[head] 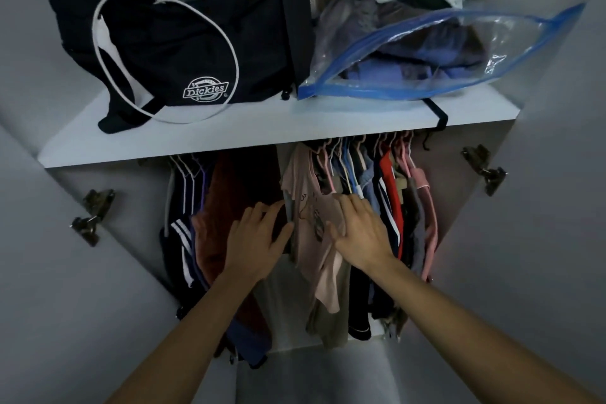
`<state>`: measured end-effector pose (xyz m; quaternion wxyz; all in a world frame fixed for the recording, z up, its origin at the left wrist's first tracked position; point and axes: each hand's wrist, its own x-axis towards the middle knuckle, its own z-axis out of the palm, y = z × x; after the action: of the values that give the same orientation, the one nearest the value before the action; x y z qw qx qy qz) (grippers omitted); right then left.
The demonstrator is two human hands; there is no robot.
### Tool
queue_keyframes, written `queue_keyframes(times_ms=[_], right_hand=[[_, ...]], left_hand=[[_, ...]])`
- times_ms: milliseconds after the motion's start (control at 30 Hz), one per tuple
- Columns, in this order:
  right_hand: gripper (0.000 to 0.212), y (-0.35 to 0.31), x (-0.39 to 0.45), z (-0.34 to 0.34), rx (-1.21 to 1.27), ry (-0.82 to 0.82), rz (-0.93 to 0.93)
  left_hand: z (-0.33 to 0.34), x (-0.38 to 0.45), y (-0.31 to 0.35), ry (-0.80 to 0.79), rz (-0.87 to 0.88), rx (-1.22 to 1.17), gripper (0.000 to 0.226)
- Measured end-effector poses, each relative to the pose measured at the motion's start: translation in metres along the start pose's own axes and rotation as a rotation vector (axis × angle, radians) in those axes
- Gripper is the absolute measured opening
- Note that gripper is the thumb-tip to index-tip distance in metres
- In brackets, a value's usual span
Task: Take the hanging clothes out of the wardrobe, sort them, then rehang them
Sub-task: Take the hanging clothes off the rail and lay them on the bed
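Head view: under the white shelf (pixel 229 138), we see dark striped garments (pixel 180 239) and a rust fleece (pixel 223 207) bunched at the left. Our left hand (pixel 259 239), fingers spread flat, seems to push these aside; our right hand (pixel 360 229), fingers loosely spread, presses the soft pink T-shirt (pixel 311 223), likely to part a gap. Right of it hang thin, crowded clothes (pixel 393 193) on slim hangers.

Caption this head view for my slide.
Both hands part hanging clothes beneath a shelf.
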<state>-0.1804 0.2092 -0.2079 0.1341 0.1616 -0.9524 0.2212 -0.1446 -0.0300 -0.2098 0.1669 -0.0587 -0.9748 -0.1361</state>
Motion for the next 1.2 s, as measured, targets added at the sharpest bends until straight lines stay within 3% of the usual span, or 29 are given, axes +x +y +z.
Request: queue_keyframes(times_ms=[233, 333, 533, 833, 967, 1200], right_hand=[[0.051, 0.017, 0.013, 0.036, -0.059, 0.023, 0.070], [0.050, 0.018, 0.027, 0.052, -0.098, 0.043, 0.108], [0.051, 0.017, 0.060, 0.083, -0.226, 0.118, 0.194], [0.031, 0.031, 0.081, 0.103, -0.480, 0.193, 0.239], [0.024, 0.037, 0.084, 0.105, -0.437, 0.234, 0.229], [0.029, 0.041, 0.080, 0.096, -0.335, 0.264, 0.202]], left_hand=[[0.032, 0.102, 0.004, -0.165, 0.102, 0.061, 0.079], [0.056, 0.143, 0.003, -0.183, 0.127, -0.041, 0.071], [0.097, 0.205, -0.002, -0.238, 0.128, -0.222, 0.080], [0.122, 0.230, 0.002, -0.160, 0.200, -0.253, 0.081], [0.119, 0.228, -0.001, -0.091, 0.224, -0.269, 0.070], [0.109, 0.238, -0.024, -0.139, 0.271, -0.124, 0.085]])
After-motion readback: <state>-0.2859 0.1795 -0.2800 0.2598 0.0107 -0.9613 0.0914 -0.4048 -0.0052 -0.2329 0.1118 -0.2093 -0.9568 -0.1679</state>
